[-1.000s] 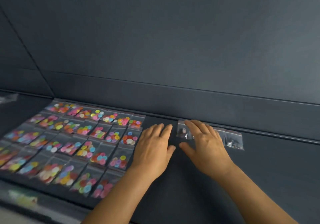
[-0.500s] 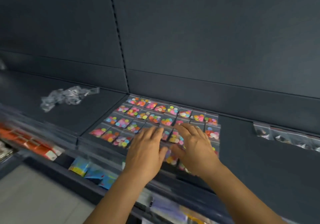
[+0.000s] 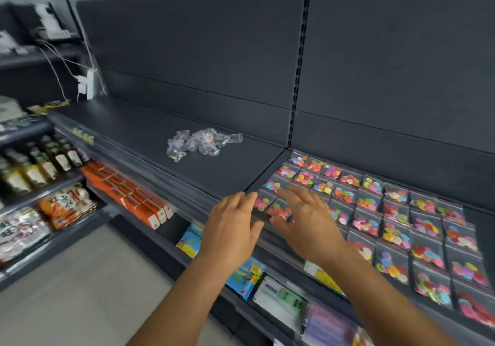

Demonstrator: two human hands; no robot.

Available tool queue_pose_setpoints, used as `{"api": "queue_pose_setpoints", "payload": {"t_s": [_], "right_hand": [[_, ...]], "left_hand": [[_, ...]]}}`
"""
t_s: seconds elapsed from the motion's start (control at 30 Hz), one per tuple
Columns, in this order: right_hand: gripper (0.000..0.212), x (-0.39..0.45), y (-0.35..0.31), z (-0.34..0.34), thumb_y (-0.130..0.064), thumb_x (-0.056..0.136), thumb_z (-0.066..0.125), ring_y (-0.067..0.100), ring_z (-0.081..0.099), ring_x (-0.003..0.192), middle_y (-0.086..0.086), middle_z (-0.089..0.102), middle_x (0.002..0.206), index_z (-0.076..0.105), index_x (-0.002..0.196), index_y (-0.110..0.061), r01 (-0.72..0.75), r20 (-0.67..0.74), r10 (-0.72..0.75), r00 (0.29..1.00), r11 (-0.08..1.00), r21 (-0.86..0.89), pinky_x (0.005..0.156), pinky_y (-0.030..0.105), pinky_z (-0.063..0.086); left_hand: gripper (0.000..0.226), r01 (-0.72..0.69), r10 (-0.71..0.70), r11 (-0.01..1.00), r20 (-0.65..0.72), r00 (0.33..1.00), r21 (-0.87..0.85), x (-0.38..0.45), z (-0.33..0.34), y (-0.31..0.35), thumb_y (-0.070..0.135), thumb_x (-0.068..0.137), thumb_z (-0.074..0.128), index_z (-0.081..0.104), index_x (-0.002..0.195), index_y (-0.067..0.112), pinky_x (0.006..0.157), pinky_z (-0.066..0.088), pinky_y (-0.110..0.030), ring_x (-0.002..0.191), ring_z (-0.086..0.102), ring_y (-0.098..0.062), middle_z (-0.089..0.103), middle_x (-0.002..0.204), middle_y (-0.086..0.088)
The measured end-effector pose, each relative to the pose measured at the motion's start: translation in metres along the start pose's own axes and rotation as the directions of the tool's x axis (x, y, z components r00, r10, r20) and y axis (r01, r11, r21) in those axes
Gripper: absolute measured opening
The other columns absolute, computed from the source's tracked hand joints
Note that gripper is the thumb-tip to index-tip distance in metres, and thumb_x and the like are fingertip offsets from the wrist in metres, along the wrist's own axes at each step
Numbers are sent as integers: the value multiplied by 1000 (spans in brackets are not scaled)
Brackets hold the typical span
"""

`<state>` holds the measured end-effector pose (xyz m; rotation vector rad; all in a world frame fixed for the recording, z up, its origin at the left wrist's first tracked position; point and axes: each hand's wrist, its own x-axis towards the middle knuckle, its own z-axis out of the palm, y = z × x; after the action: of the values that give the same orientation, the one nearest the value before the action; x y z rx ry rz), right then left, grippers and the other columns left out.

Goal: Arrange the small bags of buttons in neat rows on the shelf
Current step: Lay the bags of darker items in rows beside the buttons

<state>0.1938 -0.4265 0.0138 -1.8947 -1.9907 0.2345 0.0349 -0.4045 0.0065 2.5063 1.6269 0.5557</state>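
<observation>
Several small clear bags of coloured buttons [image 3: 372, 211] lie in neat rows on the right section of the dark shelf [image 3: 203, 168]. A loose heap of clear bags [image 3: 201, 143] sits further left on the same shelf. My left hand [image 3: 231, 227] hovers over the shelf's front edge with its fingers loosely spread and holds nothing. My right hand [image 3: 305, 217] is beside it, over the left end of the rows, fingers spread and empty. Whether either hand touches the shelf I cannot tell.
Below the shelf run lower shelves with orange boxes [image 3: 128, 198], blue packets [image 3: 242, 276] and other goods. Bottles [image 3: 40, 163] and snack packs [image 3: 67, 203] fill a rack at the left. Cables and a white plug [image 3: 87, 84] hang at the back left.
My view has swung left, from the grey bags at the back wall to the loose heap. Both hands left the shelf's right part and now hover at the left end of the rows.
</observation>
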Motion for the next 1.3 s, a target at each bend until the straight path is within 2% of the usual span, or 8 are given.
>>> {"api": "queue_pose_setpoints", "payload": {"t_s": [0.43, 0.67, 0.8, 0.93, 1.03, 1.17, 1.23, 1.3], "right_hand": [[61, 155, -58, 58, -47, 92, 47, 14, 21, 142, -5, 26, 153, 29, 146, -25, 117, 68, -118, 991, 993, 17, 116, 32, 16], [54, 252, -70, 95, -39, 95, 46, 16, 22, 141, -4, 28, 153, 30, 145, -24, 126, 139, -136, 981, 989, 73, 117, 34, 20], [54, 289, -72, 116, -36, 98, 41, 19, 16, 143, -3, 19, 157, 24, 147, -24, 117, 223, -124, 967, 992, 48, 118, 35, 17], [53, 301, -69, 134, -33, 100, 36, 20, 13, 144, -5, 9, 159, 19, 149, -24, 125, 301, -118, 946, 992, -4, 117, 36, 17], [43, 296, -65, 136, -27, 99, 36, 19, 28, 135, -6, 27, 151, 36, 142, -26, 149, 233, -141, 962, 989, -16, 112, 33, 27], [30, 281, -62, 128, -22, 97, 44, 18, 45, 114, -3, 50, 124, 61, 122, -28, 104, 189, -119, 975, 991, 88, 98, 28, 40], [26, 276, -61, 122, -22, 94, 49, 19, 52, 108, 1, 55, 115, 65, 115, -26, 30, 134, -53, 989, 985, 171, 91, 30, 45], [26, 275, -59, 119, -26, 93, 52, 21, 56, 103, 3, 56, 112, 62, 117, -24, -75, 85, 60, 995, 981, 182, 86, 32, 49]], "left_hand": [[60, 122, -122, 992, -20, 992, 16, 91, -1, -133, 39, 97, 45, 21, 149, 22, 114, 24, -29, 137, 29, -15, 35, 149, 2], [59, 229, -229, 972, 7, 973, 45, 156, 7, -204, 37, 96, 46, 25, 148, 20, 114, 25, -30, 137, 30, -17, 36, 149, 1], [54, 265, -267, 962, 23, 963, 61, 175, 15, -236, 37, 96, 45, 30, 146, 20, 114, 25, -31, 136, 30, -17, 37, 147, 1], [52, 261, -266, 964, 111, 958, 57, 181, 22, -248, 35, 100, 37, 26, 148, 18, 115, 22, -29, 139, 26, -18, 24, 154, 1], [43, 229, -223, 972, 99, 970, -45, 180, 26, -244, 31, 100, 38, 38, 142, 20, 107, 31, -27, 128, 34, -17, 35, 144, 4], [33, 137, -113, 964, 115, 987, -226, 175, 29, -232, 19, 99, 39, 55, 128, 21, 96, 42, -32, 110, 46, -15, 53, 115, 0], [32, 157, -142, 946, 72, 987, -283, 176, 27, -232, 17, 98, 42, 57, 126, 22, 91, 44, -32, 104, 49, -15, 54, 105, 1], [33, 228, -227, 930, 35, 973, -288, 180, 24, -235, 24, 97, 46, 54, 129, 21, 92, 44, -30, 109, 47, -15, 53, 112, 1]]}}
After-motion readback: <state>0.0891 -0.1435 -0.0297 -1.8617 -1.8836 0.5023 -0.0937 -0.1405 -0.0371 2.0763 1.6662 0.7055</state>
